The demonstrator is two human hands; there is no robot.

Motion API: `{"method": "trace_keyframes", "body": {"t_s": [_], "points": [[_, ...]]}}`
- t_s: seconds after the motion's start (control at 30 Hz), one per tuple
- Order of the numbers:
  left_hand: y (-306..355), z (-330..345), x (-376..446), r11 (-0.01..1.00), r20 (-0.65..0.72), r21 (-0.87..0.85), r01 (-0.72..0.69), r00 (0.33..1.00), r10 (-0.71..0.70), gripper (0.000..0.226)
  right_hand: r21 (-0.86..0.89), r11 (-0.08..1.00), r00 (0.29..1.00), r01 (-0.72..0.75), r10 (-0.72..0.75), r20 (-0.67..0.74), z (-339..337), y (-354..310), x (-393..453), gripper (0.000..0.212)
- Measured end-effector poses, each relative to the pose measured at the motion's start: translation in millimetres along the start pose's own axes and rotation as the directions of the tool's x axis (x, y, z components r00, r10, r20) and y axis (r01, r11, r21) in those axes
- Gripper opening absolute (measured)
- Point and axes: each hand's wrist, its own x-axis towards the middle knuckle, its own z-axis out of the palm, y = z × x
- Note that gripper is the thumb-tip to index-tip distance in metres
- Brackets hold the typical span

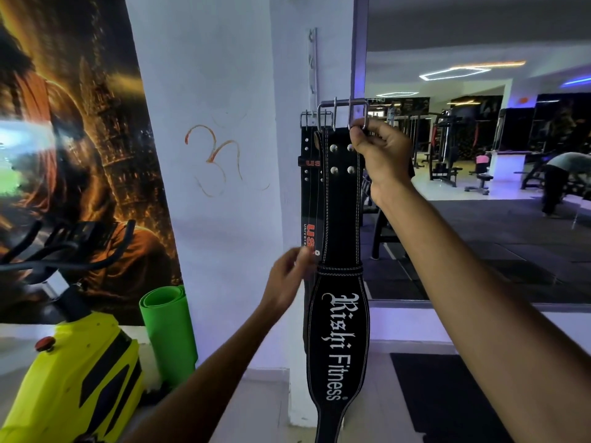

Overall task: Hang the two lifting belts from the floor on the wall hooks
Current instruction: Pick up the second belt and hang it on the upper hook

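While a second belt [308, 187] hangs just behind against the white pillar [224, 91], the Rishi Fitness belt [340, 330] is pinched at its buckle [342, 115] by the right hand [382, 151]; the left hand [287, 279], fingers loosely curled, touches the rear belt's edge.

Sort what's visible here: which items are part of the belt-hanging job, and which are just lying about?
Job: Rishi Fitness belt; its buckle; USI belt hanging behind; hook rail; right hand; left hand.

Lying about: green mat; yellow bike; wall poster.
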Motion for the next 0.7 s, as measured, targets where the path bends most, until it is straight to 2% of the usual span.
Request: {"method": "trace_keyframes", "body": {"t_s": [0.17,0.3,0.5,0.6,0.7], "points": [[86,-3,46,0.96,-0.195,-0.052,-0.275,0.946,0.26,0.022,0.001,1.0,1.0,-0.006,0.006,0.024,0,8,-9,0.022],[136,-2,70,0.874,-0.187,0.126,-0.468,0.854,0.485,0.017,-0.041,0.999,0.998,-0.033,0.035,0.054,4,13,-17,0.021],[137,-5,88,0.921,-0.083,0.048,-0.386,0.918,0.389,0.022,-0.083,0.996,1.0,-0.016,0.016,-0.004,5,12,-25,0.032],[136,-4,92,0.913,-0.107,0.112,-0.392,0.909,0.403,0.024,-0.139,0.989,0.995,0.048,-0.036,0.089,0,12,-23,0.019],[140,2,91,0.905,-0.121,0.169,-0.391,0.903,0.412,0.023,-0.226,0.968,0.974,0.106,-0.056,0.219,-6,10,-19,0.022]]}}
